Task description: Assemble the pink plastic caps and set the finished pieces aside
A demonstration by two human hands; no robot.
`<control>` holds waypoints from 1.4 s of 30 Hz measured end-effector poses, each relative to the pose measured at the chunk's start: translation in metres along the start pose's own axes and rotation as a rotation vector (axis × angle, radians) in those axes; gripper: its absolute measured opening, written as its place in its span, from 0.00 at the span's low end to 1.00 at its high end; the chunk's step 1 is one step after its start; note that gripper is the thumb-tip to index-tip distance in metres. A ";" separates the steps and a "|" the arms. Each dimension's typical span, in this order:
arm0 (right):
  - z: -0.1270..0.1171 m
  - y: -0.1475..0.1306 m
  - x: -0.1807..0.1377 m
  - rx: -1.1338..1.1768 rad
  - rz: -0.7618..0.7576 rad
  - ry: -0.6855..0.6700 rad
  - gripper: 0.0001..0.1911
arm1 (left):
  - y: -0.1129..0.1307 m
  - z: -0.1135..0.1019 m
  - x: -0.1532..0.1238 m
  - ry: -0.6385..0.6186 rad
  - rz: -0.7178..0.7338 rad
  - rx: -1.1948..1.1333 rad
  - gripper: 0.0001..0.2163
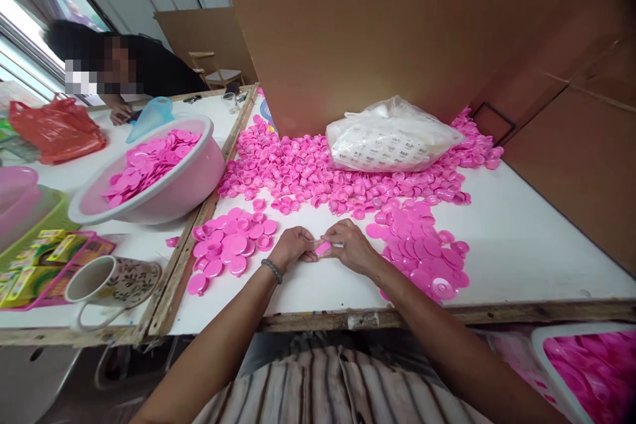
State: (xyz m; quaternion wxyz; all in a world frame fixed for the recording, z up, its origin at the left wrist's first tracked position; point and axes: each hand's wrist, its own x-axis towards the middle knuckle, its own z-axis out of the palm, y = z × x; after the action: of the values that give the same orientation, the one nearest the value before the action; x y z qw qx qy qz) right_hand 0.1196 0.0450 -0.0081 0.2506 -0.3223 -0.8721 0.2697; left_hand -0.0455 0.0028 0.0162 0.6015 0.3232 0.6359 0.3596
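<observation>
Over the white tabletop, both hands meet around a small pink plastic piece. My left hand grips its left side with bent fingers. From the right, my right hand pinches the same piece; the fingers cover much of it, so its full shape is hidden. A loose group of round pink lids lies left of my left hand, a few small cups among them. Beside my right wrist spreads a pile of flat pink discs. Beyond the hands is a long heap of small pink cups.
A clear plastic bag of printed white packets rests on the heap, against a tall cardboard sheet. Left are a basin of pink discs, a patterned mug and a red bag. A person leans over the far table.
</observation>
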 end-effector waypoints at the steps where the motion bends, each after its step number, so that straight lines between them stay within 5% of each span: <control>1: -0.001 -0.001 0.000 0.008 0.007 0.010 0.10 | 0.000 -0.001 0.000 -0.009 -0.010 0.000 0.15; 6: -0.008 -0.009 -0.004 0.040 0.014 0.077 0.11 | -0.003 -0.001 -0.003 0.013 0.099 -0.010 0.14; 15: -0.013 -0.011 -0.006 0.172 0.103 -0.045 0.10 | -0.004 -0.006 -0.012 -0.122 0.151 -0.041 0.16; 25: -0.002 -0.005 -0.005 0.182 0.111 -0.016 0.12 | -0.001 -0.003 -0.007 -0.044 -0.080 0.000 0.16; 30: -0.009 -0.002 -0.008 0.146 0.067 0.046 0.09 | 0.000 -0.003 -0.013 -0.091 0.083 0.024 0.15; 34: -0.028 0.014 -0.005 -0.106 0.130 0.338 0.09 | 0.011 -0.032 -0.031 0.224 0.242 0.282 0.15; 38: -0.038 0.037 0.001 -0.400 0.204 0.307 0.06 | 0.030 -0.050 -0.048 0.747 0.348 0.816 0.15; 40: -0.038 0.042 0.002 -0.437 0.209 0.271 0.07 | 0.031 -0.033 -0.051 0.776 0.489 0.937 0.14; 42: -0.036 0.042 0.001 -0.429 0.204 0.286 0.09 | 0.024 -0.001 -0.049 0.566 0.663 0.949 0.11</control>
State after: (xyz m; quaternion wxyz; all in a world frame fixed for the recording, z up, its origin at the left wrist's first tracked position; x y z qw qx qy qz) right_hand 0.1588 0.0837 -0.0083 0.2687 -0.4888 -0.8282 0.0547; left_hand -0.0434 -0.0255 0.0623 0.0592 0.6262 0.7263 0.2774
